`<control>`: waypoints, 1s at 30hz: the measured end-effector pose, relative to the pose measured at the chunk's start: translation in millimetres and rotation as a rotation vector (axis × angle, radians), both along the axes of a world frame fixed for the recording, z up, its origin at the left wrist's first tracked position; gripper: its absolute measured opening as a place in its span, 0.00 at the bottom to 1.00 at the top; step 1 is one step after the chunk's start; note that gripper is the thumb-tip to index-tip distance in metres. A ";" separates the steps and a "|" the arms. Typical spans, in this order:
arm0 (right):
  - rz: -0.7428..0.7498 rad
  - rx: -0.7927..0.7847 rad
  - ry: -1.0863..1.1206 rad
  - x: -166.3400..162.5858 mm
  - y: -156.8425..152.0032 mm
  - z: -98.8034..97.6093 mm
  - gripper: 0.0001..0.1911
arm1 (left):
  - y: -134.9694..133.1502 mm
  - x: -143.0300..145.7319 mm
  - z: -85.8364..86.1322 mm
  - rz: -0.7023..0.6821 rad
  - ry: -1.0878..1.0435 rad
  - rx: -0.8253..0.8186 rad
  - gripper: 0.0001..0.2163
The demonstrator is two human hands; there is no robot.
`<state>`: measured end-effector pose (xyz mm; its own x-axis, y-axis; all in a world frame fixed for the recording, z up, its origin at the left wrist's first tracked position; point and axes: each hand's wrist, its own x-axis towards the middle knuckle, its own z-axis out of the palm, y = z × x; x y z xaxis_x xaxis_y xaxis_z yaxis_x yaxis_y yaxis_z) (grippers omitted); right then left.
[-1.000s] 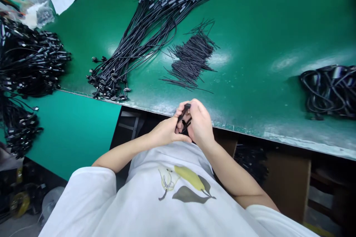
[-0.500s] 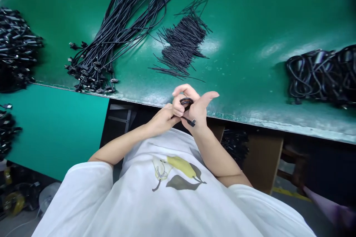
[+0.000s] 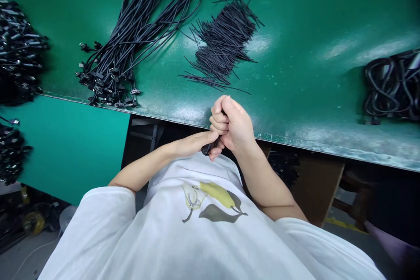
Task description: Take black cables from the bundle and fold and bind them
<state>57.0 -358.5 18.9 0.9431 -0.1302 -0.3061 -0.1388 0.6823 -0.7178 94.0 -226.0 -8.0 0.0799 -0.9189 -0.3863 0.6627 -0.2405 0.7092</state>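
Since the earlier frame, the outstretched thumb of the right hand (image 3: 235, 123) has been folded in, and the coil of black cable (image 3: 206, 149) has been mostly covered by its closing fingers. The coil is held on the near side of the pile of thin black ties (image 3: 226, 39), in front of the white shirt (image 3: 164, 236); only its lower end is seen, beneath the right fist. It is clenched by the right hand. The left hand (image 3: 193, 142) is laid against the coil and the right hand; whether anything is pinched by it cannot be told. To the left of the pile, long cables (image 3: 151, 22) are spread on the green table (image 3: 311, 52), with their plugs (image 3: 113, 79) gathered at the near end. Farther left of the pile, a heap of cables (image 3: 19, 52) is partly seen. Well to the right of the pile, looped cables (image 3: 390, 87) are bunched near the table's front edge
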 end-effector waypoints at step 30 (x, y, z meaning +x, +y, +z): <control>0.162 -1.746 0.213 -6.1 -122.2 -48.6 0.09 | -14.4 27.1 11.9 0.562 0.145 0.175 0.18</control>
<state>50.8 -480.7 -29.7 0.9443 -0.3273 -0.0330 -0.3009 -0.8190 -0.4885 121.1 -240.3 3.9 0.4699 -0.6732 -0.5710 0.8090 0.0697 0.5836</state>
